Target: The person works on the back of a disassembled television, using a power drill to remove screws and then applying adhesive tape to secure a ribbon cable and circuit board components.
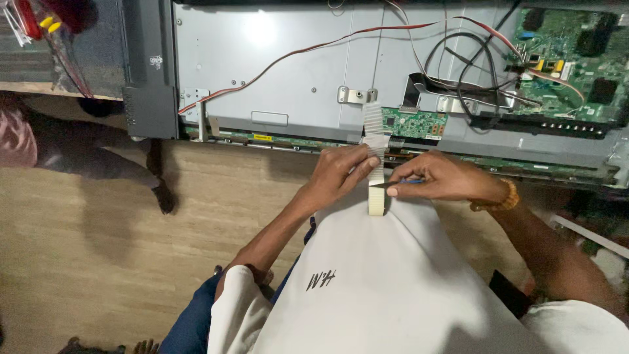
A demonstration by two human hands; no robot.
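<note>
My left hand [342, 172] pinches a wide white flat ribbon cable [375, 131] that runs from the small green circuit board [414, 122] on the open back of a flat-screen panel [262, 72] down toward my shirt. My right hand [440, 178] holds a thin blue-handled blade [396, 184] with its tip against the cable's lower part [376, 200]. A beaded bracelet [499, 200] sits on my right wrist.
The panel's grey metal back carries red and black wires [458, 59] and a larger green board [570, 59] at the upper right. Another person's leg and foot [105, 164] rest on the wooden floor at the left. Tools with red and yellow handles [36, 23] lie at the upper left.
</note>
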